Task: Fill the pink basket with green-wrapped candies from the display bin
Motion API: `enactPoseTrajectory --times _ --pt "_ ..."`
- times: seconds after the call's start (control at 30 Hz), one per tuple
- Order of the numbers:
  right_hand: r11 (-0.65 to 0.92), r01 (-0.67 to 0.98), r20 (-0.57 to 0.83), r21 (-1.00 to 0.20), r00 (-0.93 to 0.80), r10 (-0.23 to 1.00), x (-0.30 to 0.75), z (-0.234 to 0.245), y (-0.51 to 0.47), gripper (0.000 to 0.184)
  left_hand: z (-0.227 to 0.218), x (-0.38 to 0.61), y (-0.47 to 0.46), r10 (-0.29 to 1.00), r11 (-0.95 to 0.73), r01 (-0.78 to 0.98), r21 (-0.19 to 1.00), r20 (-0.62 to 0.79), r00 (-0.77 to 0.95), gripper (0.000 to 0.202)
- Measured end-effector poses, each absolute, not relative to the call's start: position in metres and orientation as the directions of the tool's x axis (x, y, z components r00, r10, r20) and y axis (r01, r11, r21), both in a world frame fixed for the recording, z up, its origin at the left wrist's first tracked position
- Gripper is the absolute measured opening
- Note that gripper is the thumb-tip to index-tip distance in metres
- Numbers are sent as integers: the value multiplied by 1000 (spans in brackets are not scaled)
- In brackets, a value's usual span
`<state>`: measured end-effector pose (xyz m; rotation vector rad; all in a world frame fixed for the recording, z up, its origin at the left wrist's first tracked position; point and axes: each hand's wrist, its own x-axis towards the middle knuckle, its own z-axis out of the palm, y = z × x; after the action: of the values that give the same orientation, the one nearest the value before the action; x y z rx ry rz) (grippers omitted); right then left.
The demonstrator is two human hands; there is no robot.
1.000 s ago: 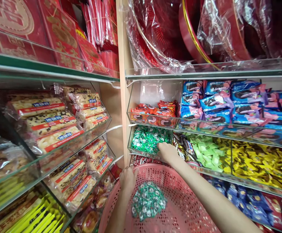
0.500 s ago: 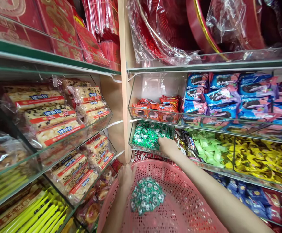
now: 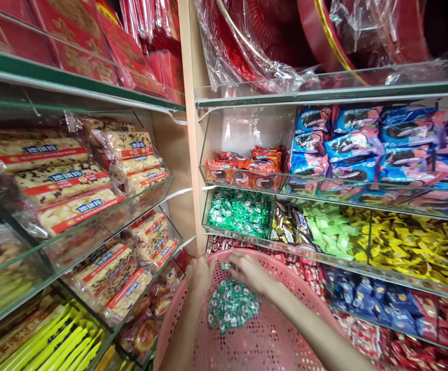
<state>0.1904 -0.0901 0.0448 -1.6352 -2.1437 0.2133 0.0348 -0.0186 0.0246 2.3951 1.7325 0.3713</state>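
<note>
A pink perforated plastic basket (image 3: 281, 330) is in front of me, with a small heap of green-wrapped candies (image 3: 232, 305) inside. My left hand (image 3: 200, 275) is closed over the basket's far-left rim. Above the heap, just inside the far rim, is my right hand (image 3: 247, 270), its fingers curled downward. Green-wrapped candies show at its fingertips; how many it holds is hidden. Beyond the rim, a clear shelf bin holds many more of the same green candies (image 3: 239, 211).
Right of the green bin lie light-green packets (image 3: 330, 226) and yellow-wrapped candies (image 3: 413, 247). Blue cookie packs (image 3: 355, 141) fill the shelf above. Packaged cakes (image 3: 64, 178) stand on glass shelves at left. A wooden post (image 3: 193, 154) divides the shelves.
My right hand has come back from the green candy bin to above the heap in the basket. My left hand keeps its hold on the rim. The view has shifted slightly.
</note>
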Motion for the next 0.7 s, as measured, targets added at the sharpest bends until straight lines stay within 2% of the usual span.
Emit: enactPoseTrajectory --times 0.17,0.5,0.7 --pt "269 906 130 -326 -239 962 192 6 -92 17 28 37 -21 950 -313 913 260 94 299 46" --pt "290 938 14 -191 -293 956 177 -10 -104 17 29 44 -21 943 -332 909 252 107 315 44" --pt "279 948 -12 -155 -284 959 176 -13 -104 19 28 46 -19 940 -341 905 255 105 324 46"
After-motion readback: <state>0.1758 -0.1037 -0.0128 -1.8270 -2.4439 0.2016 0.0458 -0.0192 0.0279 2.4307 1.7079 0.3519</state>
